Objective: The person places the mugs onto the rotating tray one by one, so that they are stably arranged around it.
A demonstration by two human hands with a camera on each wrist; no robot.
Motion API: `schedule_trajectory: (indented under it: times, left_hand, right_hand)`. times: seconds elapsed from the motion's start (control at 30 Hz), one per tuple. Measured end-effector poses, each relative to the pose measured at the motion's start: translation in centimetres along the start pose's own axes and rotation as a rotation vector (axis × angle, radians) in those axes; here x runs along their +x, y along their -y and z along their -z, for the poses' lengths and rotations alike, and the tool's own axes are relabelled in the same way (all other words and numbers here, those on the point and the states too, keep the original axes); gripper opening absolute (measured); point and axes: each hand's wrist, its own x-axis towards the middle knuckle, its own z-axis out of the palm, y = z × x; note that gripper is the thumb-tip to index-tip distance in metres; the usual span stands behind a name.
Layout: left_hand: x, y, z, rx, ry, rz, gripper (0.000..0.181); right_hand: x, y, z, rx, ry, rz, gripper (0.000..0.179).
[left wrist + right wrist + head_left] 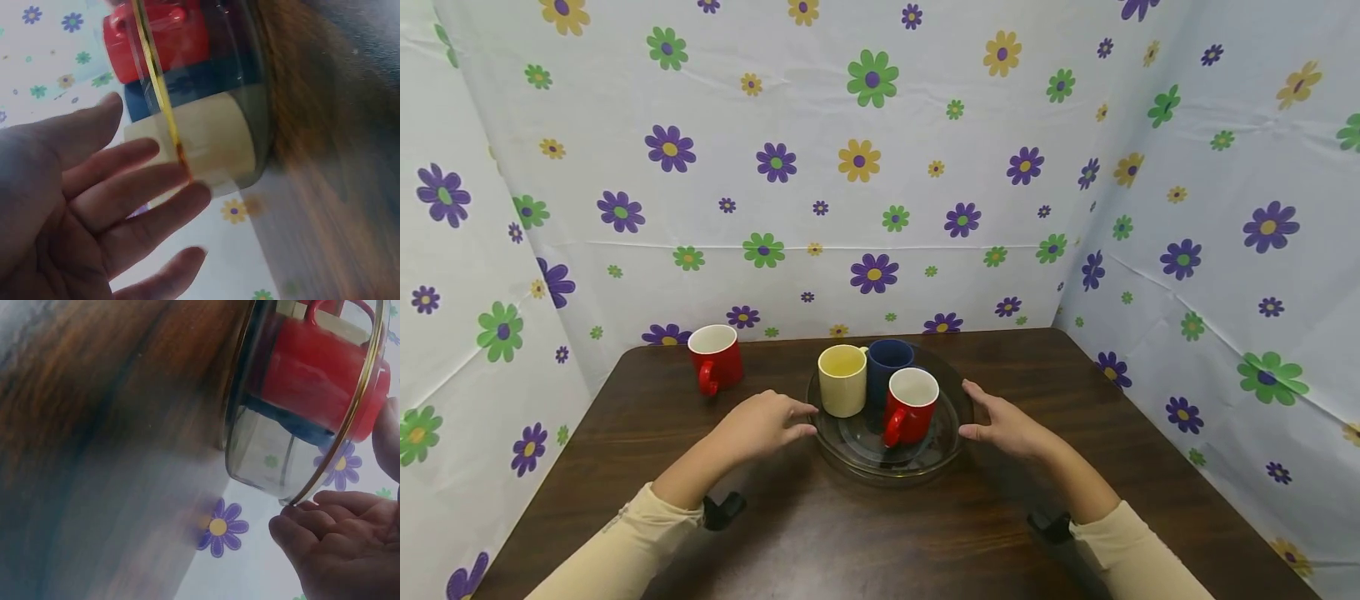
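One round glass dish (891,474), transparent, is sitting upright on the desk, between the two hands. Its mouth is facing up; being round, it is showing no long axis and is pointing no particular way.

Contents, three mugs, all standing upright: one yellow mug (842,385), left, its handle pointing toward the far right; one blue mug (883,372), behind, handle not showing; one red mug (913,408), front right, handle pointing toward the person and slightly left.

Hands, two, flanking the dish at opposite sides, neither clearly nearer. The left hand (767,425) is lying at the left rim, so the dish is lying to its right; its fingers (156,220) are spreading loosely, thumb well apart, gripping nothing. The right hand (1007,425) is mirroring it at the right rim, the dish lying to its left; its fingers are bending slightly, thumb apart, likewise gripping nothing. Whether fingertips are touching glass, one cannot tell.

Outlying: a second red mug (718,364), standing at the far left of the desk (865,542), handle pointing toward the person. Behind, a flower-printed cloth (925,283) is hanging.
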Motion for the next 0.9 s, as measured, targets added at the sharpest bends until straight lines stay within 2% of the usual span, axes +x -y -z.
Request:
schedule_trajectory:
  times: [0.23, 0.47, 0.6, 0.7, 0.9]
  left_hand:
    - [-0.4, 0.5, 0.9, -0.124, 0.009, -0.03, 0.033]
    - [0.2, 1.9, 1.5, -0.191, -0.054, -0.041, 0.029]
    - [1.0, 3.1, 1.5, -0.273, -0.09, -0.011, 0.046]
    - [1.7, 4.1, 1.2, -0.294, -0.096, 0.016, 0.062]
    - [3.5, 5.7, 0.3, -0.303, -0.049, 0.051, 0.082]
  right_hand:
    - [0.3, -0.1, -0.5, 0.015, -0.01, 0.008, 0.084]
    - [0.7, -0.4, -0.2, 0.001, 0.004, 0.021, 0.083]
    - [1.2, -0.8, 0.1, 0.011, 0.017, 0.038, 0.082]
    - [1.4, -1.1, 0.3, 0.01, 0.019, 0.065, 0.08]
    - [2.0, -1.5, 0.6, -0.001, 0.018, 0.096, 0.076]
